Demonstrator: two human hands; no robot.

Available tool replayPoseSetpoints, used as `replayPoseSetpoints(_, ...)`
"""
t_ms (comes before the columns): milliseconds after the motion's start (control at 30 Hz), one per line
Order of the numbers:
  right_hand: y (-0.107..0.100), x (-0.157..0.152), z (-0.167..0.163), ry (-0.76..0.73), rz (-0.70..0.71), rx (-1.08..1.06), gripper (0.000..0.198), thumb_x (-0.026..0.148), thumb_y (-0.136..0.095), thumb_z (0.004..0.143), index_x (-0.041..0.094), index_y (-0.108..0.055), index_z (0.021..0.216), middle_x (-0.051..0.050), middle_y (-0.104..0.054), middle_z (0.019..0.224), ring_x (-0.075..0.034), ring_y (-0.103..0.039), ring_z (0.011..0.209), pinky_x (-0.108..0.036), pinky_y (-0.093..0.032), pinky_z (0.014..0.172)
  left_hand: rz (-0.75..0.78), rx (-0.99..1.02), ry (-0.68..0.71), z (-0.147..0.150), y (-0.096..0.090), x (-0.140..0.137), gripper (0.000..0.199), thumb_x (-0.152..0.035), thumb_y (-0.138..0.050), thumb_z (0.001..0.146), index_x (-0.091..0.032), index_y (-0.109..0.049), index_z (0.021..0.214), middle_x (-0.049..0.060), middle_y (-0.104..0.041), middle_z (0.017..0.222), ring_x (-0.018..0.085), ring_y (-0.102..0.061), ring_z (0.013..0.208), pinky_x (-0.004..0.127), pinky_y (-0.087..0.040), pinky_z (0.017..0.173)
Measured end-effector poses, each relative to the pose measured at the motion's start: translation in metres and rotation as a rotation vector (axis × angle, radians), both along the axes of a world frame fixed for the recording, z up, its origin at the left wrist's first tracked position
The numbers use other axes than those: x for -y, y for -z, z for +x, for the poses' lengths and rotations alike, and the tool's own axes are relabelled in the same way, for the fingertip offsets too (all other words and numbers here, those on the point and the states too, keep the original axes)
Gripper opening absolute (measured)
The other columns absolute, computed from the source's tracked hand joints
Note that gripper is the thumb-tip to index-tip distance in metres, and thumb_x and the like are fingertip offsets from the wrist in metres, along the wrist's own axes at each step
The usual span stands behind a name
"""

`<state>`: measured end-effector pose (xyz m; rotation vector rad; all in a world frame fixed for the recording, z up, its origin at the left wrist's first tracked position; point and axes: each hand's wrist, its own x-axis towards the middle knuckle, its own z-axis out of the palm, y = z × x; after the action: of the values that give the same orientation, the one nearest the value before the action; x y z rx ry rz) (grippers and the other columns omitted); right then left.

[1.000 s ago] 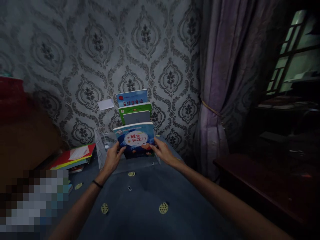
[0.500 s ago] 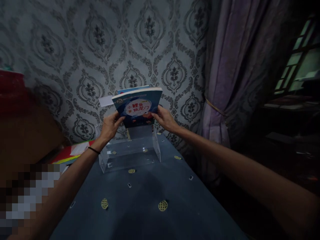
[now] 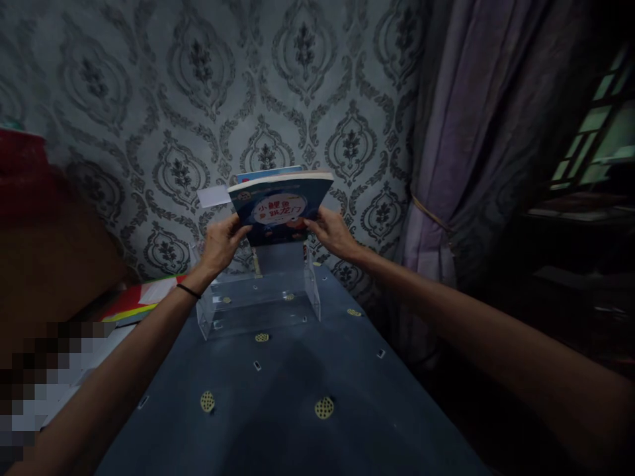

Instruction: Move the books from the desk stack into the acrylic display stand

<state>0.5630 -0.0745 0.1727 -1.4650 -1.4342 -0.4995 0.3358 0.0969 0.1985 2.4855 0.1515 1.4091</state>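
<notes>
Both hands grip a dark blue picture book (image 3: 280, 208) with red Chinese lettering in a pale oval on its cover. My left hand (image 3: 223, 244) is closed on its left edge, thumb across the front. On the opposite edge my right hand (image 3: 337, 231) holds it the same way. The book's top leans toward me. Below and around it stands a clear acrylic rack (image 3: 260, 311) with upright side panels, on the table. Another book with a light blue top edge (image 3: 270, 174) shows behind the held one; its lower part is hidden.
The rack rests on a dark blue tablecloth (image 3: 268, 430) with yellow printed shapes. Red and yellow flat items (image 3: 133, 304) lie at the left by a brown box (image 3: 49, 264). Patterned wall (image 3: 198, 99) stands behind; a tied purple curtain (image 3: 431, 231) hangs at the right.
The book has risen slightly and shifted a little to the right, its top tipping more toward me. Both hands keep their hold on it.
</notes>
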Motion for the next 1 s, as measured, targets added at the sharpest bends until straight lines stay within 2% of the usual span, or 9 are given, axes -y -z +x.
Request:
replayPoseSetpoints(167,0.009,-0.002,0.006,-0.03,-0.01,0.004,0.028,0.037,-0.053,0.095,0.019,-0.062,0.115,-0.01,-0.072,0.104,-0.028,-0.066,0.098,-0.039,-0.054,0.086,-0.012,-0.013,-0.038,0.003,0.006,0.002,0.027,-0.035,-0.062,0.088,-0.014,-0.072,0.102,0.001,-0.071,0.077,0.018,-0.062,0.073,0.024,-0.045,0.069)
replayPoseSetpoints(333,0.014,-0.003,0.007,-0.042,-0.025,-0.013,0.024,0.034,-0.052,0.094,0.02,-0.06,0.112,-0.009,-0.072,0.104,-0.028,-0.067,0.096,-0.039,-0.054,0.085,0.021,-0.021,-0.091,0.006,0.011,0.001,0.025,-0.038,-0.061,0.089,-0.016,-0.072,0.092,-0.001,-0.065,0.067,0.015,-0.057,0.065,0.022,-0.04,0.061)
replayPoseSetpoints(633,0.027,-0.004,0.01,-0.029,-0.024,0.01,0.025,0.036,-0.052,0.093,0.018,-0.061,0.108,-0.01,-0.072,0.096,-0.027,-0.067,0.087,-0.036,-0.052,0.078,-0.011,-0.055,-0.059,0.01,0.027,-0.007,0.029,-0.043,-0.06,0.089,-0.016,-0.069,0.086,-0.001,-0.063,0.066,0.015,-0.056,0.064,0.022,-0.039,0.06)
replayPoseSetpoints(733,0.031,-0.007,0.014,-0.034,-0.018,0.002,0.027,0.037,-0.052,0.093,0.018,-0.061,0.109,-0.01,-0.073,0.096,-0.027,-0.066,0.087,-0.036,-0.053,0.078,-0.03,-0.058,-0.013,0.012,0.028,-0.01,0.028,-0.042,-0.059,0.09,-0.016,-0.069,0.09,-0.001,-0.066,0.069,0.015,-0.058,0.066,0.022,-0.041,0.062)
replayPoseSetpoints(1000,0.034,-0.009,0.019,-0.059,-0.051,0.0,0.029,0.039,-0.049,0.094,0.018,-0.057,0.112,-0.011,-0.07,0.101,-0.027,-0.067,0.092,-0.036,-0.054,0.077,-0.064,-0.074,0.032,0.017,0.03,-0.015,0.021,-0.035,-0.062,0.089,-0.015,-0.065,0.084,-0.002,-0.063,0.069,0.014,-0.057,0.067,0.022,-0.041,0.062)
